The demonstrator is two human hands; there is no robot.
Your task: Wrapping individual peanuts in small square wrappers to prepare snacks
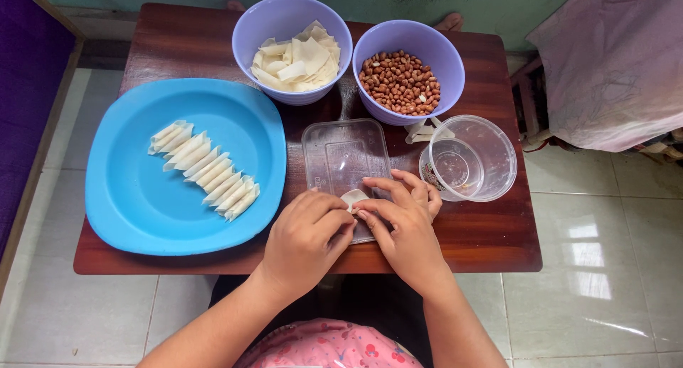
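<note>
Head view: left hand [307, 234] and right hand [404, 224] pinch thin pale dough square [353, 196].

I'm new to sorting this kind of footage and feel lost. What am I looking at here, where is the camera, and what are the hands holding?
There is no machine: a person works with bare hands, filmed by a camera on their head looking down. The left hand and right hand together pinch a small pale wrapper over a clear plastic lid. On the wooden table lie a blue plate with a row of folded pieces, a purple bowl of cut wrappers, a purple bowl of peanuts, and a clear round tub.
</note>
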